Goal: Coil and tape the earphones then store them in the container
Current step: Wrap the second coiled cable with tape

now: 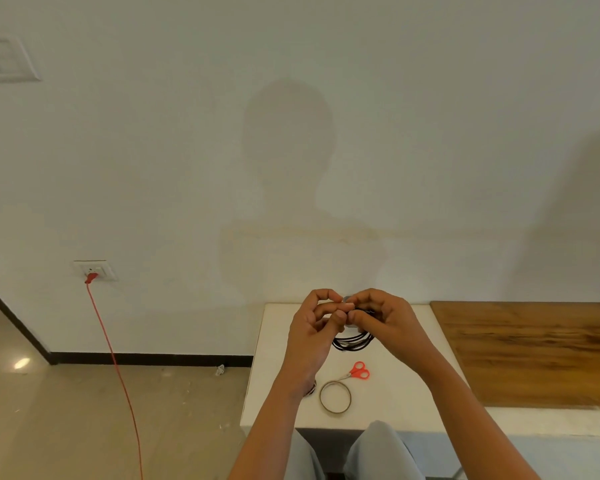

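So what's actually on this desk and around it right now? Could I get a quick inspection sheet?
Surface: white table; a wooden board adjoins it on the right.
Job's things: black earphones, coiled, held above the table; tape roll lying flat; red scissors beside it; no container seen.
Clutter: crumpled scrap on the floor.
Grippers: left hand and right hand both pinch the top of the coil.
Cables: red cable plugged into a socket, trailing down across the floor.
Surroundings: white wall, switch plate high on the left.
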A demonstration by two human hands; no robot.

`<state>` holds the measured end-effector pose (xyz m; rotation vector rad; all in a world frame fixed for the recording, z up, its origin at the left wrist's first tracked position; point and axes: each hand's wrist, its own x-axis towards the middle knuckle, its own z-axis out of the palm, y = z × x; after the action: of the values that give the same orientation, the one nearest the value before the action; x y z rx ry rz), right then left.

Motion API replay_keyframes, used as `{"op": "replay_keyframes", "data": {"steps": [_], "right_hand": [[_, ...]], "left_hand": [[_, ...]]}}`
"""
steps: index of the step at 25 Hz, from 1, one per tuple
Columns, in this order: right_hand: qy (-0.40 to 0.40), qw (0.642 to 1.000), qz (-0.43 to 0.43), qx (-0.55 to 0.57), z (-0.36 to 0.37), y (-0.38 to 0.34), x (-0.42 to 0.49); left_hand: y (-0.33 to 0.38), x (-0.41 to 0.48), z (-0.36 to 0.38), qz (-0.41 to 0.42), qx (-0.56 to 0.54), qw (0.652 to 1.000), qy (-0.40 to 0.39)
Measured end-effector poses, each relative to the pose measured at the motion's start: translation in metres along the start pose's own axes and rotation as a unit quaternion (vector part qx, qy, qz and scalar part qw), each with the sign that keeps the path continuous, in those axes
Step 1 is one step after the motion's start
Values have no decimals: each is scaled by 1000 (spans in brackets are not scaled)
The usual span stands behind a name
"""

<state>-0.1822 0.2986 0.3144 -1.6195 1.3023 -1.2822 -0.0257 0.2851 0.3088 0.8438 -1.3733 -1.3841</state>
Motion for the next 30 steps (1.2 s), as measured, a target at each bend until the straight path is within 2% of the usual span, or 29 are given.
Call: {"op": "replay_keyframes", "data": {"steps": [2,6,8,14,16,19,20,21,22,27,30], "right_hand": [[-24,999,22,18,-3,-1,2],[-105,970,133,176,-15,-9,4],[-111,951,175,228,-17,-13,4],[-89,925,251,273,-13,-18,6],[-82,922,261,276,-11,-20,9],[-51,930,266,249,-6,-21,12],[-39,932,268,242,-4,-21,13],[-33,934,266,237,-3,-21,13],[-31,936,261,235,-3,-22,14],[-80,948,219,214,-11,-19,16],[-99,967,183,145,-16,-19,15]], "left_hand": [[0,1,-2,13,-7,1000,-6],[-4,2,-6,48,24,998,-26],[-5,3,-8,77,55,995,-37],[-6,6,-13,181,125,974,-47],[-7,7,-18,266,198,942,-46],[-15,12,-27,419,345,839,-36],[-18,12,-28,449,372,812,-31],[-20,13,-29,462,383,800,-25],[-21,12,-28,460,382,801,-21],[-20,9,-28,388,323,863,-7],[-16,5,-22,329,279,902,-13]]}}
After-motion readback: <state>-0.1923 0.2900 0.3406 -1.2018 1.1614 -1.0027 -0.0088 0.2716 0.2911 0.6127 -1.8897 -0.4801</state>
